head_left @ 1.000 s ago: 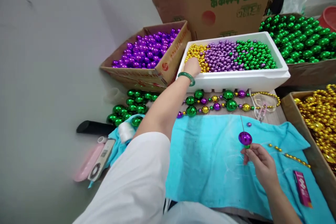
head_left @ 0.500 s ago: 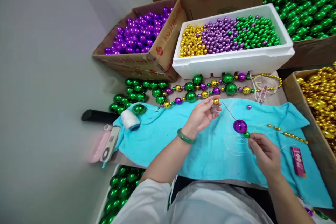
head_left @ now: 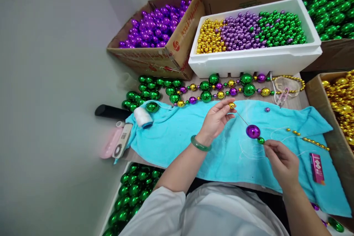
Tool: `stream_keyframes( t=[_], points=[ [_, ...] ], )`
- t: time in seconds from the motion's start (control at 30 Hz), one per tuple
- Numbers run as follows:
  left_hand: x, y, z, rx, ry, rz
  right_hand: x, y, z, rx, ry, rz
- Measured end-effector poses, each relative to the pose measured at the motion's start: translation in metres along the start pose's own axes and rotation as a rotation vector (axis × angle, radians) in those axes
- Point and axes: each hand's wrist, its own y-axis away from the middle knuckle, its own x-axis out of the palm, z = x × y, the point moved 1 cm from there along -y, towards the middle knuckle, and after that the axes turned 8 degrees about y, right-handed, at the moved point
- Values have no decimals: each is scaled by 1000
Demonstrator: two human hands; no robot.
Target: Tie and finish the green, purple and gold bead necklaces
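Between thumb and fingers, my left hand (head_left: 218, 116) pinches a small gold bead (head_left: 231, 106). The tip of a long thin needle (head_left: 242, 118) meets that bead. On the needle sit a large purple bead (head_left: 253, 131) and, below it, a small green bead (head_left: 260, 140). My right hand (head_left: 283, 160) is closed at the needle's lower end, right beside the green bead. Fine clear thread (head_left: 249, 153) loops over the turquoise towel (head_left: 177, 143) under the hands. A finished-looking strand of green, gold and purple beads (head_left: 206, 96) lies behind the towel.
A white foam box (head_left: 254, 59) of sorted small beads stands at the back. Cardboard boxes of purple (head_left: 177, 53), green and gold beads surround it. A thread spool (head_left: 143, 117), loose green beads (head_left: 142, 94), a pink packet (head_left: 316, 168) and nippers (head_left: 282, 98) lie around.
The gold bead in my left hand and the needle tip, apart before, now meet. The whole view has shifted slightly. My right hand keeps its hold.
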Motion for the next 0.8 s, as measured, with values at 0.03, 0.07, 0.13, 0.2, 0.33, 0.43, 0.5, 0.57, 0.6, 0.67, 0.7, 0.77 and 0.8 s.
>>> stream_keyframes(
  t=[0.03, 0.07, 0.13, 0.2, 0.33, 0.43, 0.5, 0.57, 0.6, 0.67, 0.7, 0.77, 0.8],
  points=[
    [0, 0, 0, 13, -6, 1, 0, 0, 0, 1, 6, 0],
    [1, 0, -1, 24, -11, 1, 0, -1, 0, 3, 14, -1],
    [0, -1, -1, 41, -26, -5, 0, -2, 0, 6, 32, 1],
    [-1, -1, -2, 67, -60, -20, 0, -2, 0, 3, 45, 4],
    [-5, -3, -3, 153, -153, -29, -1, -3, 2, -14, 70, 13],
    [-6, -4, -2, 170, -157, -13, -1, -3, 2, -11, 77, 15],
    [-6, -4, -3, 188, -165, -7, -2, -3, 1, 0, 77, 18],
    [-5, -5, -3, 194, -157, -7, -3, -2, 0, 10, 74, 17],
    [-5, -5, -3, 184, -136, -13, -3, -2, -1, 15, 70, 16],
    [-4, -7, -4, 140, -78, -34, -4, -1, -2, 23, 53, 13],
    [-5, -7, -4, 120, -53, -48, -4, -1, -2, 28, 45, 14],
    [-5, -8, -3, 96, -30, -67, -5, -1, -2, 32, 33, 15],
    [-6, -8, -3, 93, -29, -70, -5, -1, -2, 31, 31, 16]
  ],
)
